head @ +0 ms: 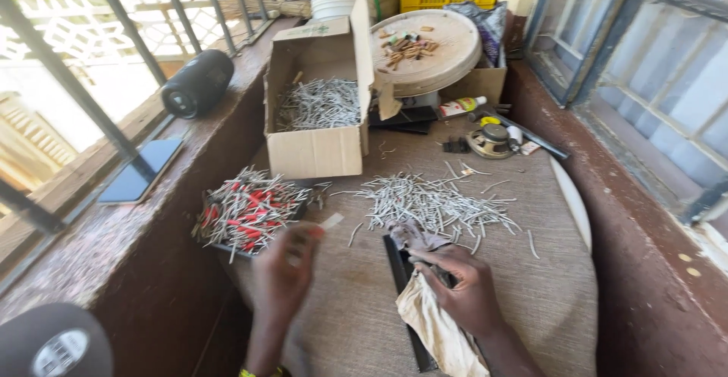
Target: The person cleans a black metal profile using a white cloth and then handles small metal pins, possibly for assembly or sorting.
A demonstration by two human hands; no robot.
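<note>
Left hand (282,271) beside tray (227,249) edge, right hand (464,290) on cloth (436,331).

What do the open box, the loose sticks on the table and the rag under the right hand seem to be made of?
Box: brown corrugated cardboard, matte, flaps creased. Sticks: thin and pale grey with a slight sheen, perhaps metal or plastic; too small to tell. Rag: soft woven cloth, beige and stained, crumpled under the right hand.

Left hand (282,271) with a small red-tipped stick (324,225), right hand (459,290) on a cloth (436,331)
</note>
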